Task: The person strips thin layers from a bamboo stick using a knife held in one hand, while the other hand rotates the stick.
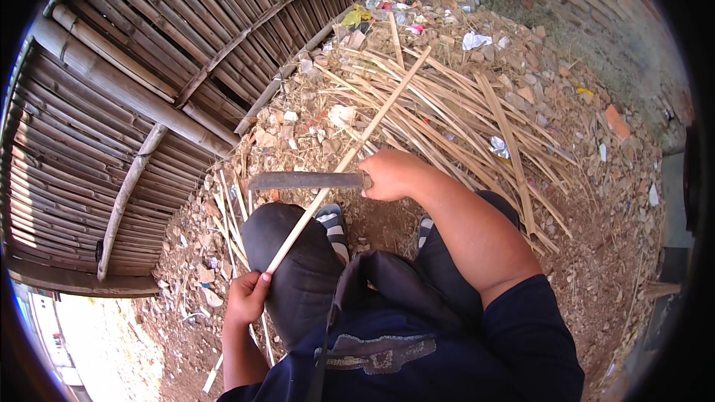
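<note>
One long, pale bamboo strip point(350, 161) slants over the left knee point(269, 232), its near end pinched by the left hand point(247, 298). The right hand point(391, 174) has its grip clenched round a machete point(287, 181), blade crossing the strip. The strip looks light and springy (edges likely splintery); best held near its end, clear of the blade.

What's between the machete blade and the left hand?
In the head view, the dark-trousered left knee and the lower stretch of the pale strip lie between the machete blade and the left hand.
</note>
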The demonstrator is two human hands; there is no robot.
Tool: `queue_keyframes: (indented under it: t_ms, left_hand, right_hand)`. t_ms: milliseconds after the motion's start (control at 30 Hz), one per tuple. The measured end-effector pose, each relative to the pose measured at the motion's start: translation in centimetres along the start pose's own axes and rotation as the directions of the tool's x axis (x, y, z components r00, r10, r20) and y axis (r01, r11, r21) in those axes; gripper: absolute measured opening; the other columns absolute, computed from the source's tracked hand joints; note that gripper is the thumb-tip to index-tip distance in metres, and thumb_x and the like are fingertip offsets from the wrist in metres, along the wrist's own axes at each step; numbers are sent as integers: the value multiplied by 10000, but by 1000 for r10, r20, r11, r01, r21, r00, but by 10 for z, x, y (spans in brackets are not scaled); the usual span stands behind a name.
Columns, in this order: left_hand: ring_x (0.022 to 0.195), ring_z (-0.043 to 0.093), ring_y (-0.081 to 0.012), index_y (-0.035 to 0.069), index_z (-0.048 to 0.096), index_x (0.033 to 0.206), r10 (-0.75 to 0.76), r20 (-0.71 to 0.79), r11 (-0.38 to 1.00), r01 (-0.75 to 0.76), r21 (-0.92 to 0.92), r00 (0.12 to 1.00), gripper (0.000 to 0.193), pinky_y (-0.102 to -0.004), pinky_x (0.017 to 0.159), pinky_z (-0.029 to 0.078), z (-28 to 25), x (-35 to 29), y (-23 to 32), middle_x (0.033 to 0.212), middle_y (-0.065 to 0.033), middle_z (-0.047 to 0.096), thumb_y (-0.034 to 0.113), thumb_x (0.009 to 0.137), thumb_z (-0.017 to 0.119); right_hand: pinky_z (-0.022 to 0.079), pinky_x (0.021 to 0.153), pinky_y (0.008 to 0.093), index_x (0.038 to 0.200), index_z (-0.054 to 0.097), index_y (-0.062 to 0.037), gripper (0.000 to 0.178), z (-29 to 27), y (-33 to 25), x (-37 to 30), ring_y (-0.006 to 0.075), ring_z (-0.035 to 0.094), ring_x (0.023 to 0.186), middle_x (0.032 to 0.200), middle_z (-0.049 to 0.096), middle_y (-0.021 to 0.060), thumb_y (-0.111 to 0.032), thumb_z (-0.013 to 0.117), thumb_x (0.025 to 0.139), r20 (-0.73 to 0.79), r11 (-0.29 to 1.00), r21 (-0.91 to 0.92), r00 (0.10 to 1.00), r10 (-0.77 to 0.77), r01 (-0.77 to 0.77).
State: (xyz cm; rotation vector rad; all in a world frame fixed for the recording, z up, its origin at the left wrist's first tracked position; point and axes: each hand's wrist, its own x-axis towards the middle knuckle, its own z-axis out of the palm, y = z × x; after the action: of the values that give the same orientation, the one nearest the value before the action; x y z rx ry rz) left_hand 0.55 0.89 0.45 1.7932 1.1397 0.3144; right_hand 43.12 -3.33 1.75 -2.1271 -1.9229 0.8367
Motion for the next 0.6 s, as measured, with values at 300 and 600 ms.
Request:
queue_keyframes:
  t_ms: [300, 600]
  left_hand:
    - [542, 379, -22, 79, 528, 688, 4, 13, 1000, -3, -31, 1000, 450, -249, 479, 286, -1, 1, -4, 594, 68, 495, 295, 1075, 607]
    - [570, 406, -41, 39, 551, 687, -60, 33, 997, 62, -38, 998, 475, -269, 500, 325, -3, 1, 6, 599, 52, 508, 321, 1060, 637]
  right_hand:
    - [571, 860, 485, 1051, 739, -117, 306, -1, -1, -1, 350, 716, 1012, 1029, 743, 140, -319, 768, 824, 9, 1000, 6, 1000, -7, 7]
    - [573, 866, 482, 1052, 740, -118, 305, 2, 2, 0, 352, 718, 1006, 1013, 746, 143, -310, 782, 819, 13, 1000, 22, 1000, 9, -10]
